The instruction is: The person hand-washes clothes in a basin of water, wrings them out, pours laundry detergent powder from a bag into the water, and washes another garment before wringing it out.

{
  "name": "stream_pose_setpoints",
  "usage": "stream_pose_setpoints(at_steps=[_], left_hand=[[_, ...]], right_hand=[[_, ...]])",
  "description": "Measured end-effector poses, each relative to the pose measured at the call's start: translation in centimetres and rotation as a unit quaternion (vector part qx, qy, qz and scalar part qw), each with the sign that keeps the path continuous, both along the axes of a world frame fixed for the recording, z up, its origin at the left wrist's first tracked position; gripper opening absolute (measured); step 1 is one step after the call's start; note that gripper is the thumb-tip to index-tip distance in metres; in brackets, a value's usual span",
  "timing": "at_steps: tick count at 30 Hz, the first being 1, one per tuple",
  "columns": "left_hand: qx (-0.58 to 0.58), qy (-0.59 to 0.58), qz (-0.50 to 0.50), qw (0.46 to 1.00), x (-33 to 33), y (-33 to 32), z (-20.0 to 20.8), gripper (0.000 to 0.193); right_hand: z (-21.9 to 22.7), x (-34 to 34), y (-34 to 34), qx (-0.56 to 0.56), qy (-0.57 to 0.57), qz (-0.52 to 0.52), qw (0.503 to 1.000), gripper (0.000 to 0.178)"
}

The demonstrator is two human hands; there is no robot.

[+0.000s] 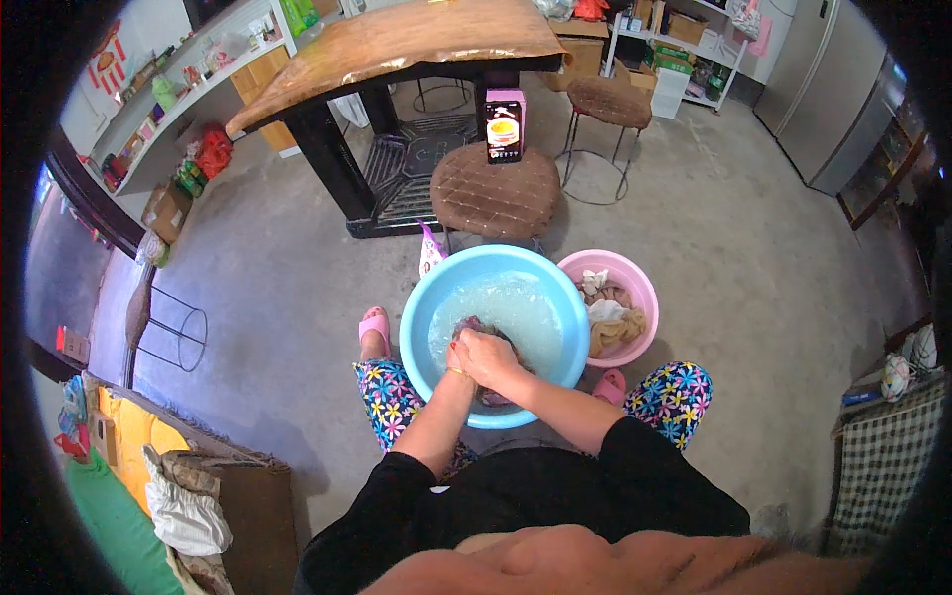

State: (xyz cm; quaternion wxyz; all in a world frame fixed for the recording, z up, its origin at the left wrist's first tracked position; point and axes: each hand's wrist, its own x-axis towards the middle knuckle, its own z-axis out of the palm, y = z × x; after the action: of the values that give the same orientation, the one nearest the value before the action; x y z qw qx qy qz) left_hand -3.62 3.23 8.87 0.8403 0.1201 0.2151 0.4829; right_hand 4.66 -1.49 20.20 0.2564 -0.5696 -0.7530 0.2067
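Note:
Between my legs stands a light blue basin (418,342) with cloudy, sudsy water (540,317) in it. My right hand (488,357) and my left hand (459,359) press together over the basin, the right one lying over much of the left. Both are closed on a dark, patterned wet cloth (479,325). Part of this cloth shows beyond my fingers, and more of it lies below my wrists. The left fingers are mostly hidden. Touching the blue basin's right side is a pink basin (650,297) with white, tan and brown cloths (617,322) in it.
A round brown stool (496,193) beyond the basin carries an upright phone (504,132). Beside the basin's far left rim stands a white and purple packet (430,250). Farther off are a wooden-topped table (416,45) and another stool (610,102). A brown box-like seat (248,516) is at left.

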Motion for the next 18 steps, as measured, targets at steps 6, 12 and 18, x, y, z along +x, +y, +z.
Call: stream_pose_setpoints(at_steps=[6,12,18], left_hand=[[-0.122,0.124,0.053,0.983,1.6,-2.4,7.0,0.038],[-0.099,0.039,0.022,0.994,1.5,-2.3,6.2,0.051],[-0.106,0.071,0.081,0.989,2.0,-2.2,7.3,0.051]], right_hand=[[-1.0,1.3,4.7,-0.023,-0.094,-0.072,0.993,0.03],[-3.3,5.8,6.7,-0.061,-0.207,-0.08,0.973,0.028],[-6.6,5.8,7.2,-0.039,-0.039,0.014,0.998,0.05]])
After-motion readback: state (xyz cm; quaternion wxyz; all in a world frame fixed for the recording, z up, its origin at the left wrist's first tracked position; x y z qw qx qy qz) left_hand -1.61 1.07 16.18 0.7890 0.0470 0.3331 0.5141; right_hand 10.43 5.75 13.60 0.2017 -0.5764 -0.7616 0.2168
